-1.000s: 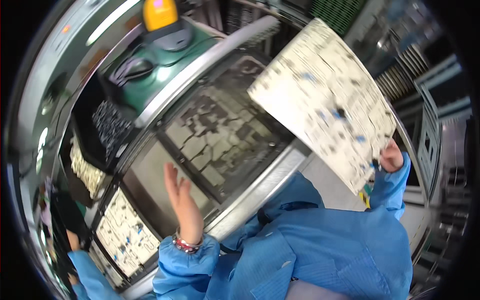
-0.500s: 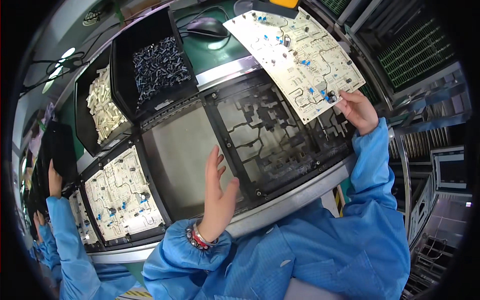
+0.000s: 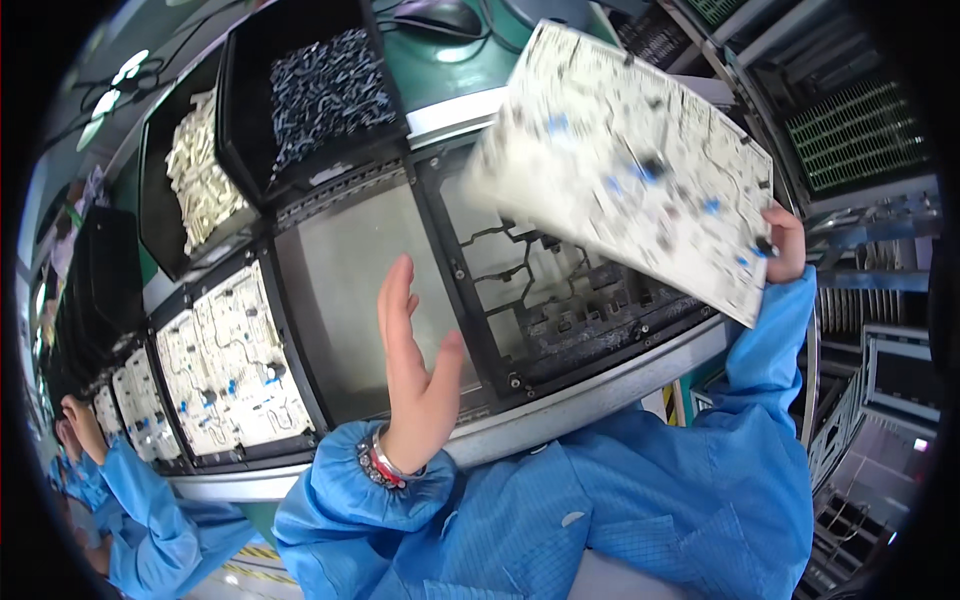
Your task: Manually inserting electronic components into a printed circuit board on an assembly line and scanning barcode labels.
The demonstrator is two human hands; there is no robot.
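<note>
My right hand (image 3: 787,245) grips a large white circuit board (image 3: 640,165) by its right edge, the thumb on its face. The board is tilted above a black fixture frame (image 3: 560,290) with branching cutouts, and its left end is blurred by motion. Small blue and black components stick up from it. My left hand (image 3: 415,375) is open, fingers up and thumb apart, over a bare grey panel (image 3: 350,290) in the frame beside it. Nothing is in that hand. A bracelet circles the left wrist.
Farther left, another white circuit board (image 3: 228,365) sits in a black frame. Behind the frames stand a black bin of small dark parts (image 3: 330,100) and a bin of pale parts (image 3: 200,170). A mouse (image 3: 440,17) lies at the back. A co-worker's hand (image 3: 85,430) shows at left.
My right hand has moved right and down, and the board has swung round and come lower over the frame. My left hand has shifted slightly left and up. The co-worker's arm has drawn back.
</note>
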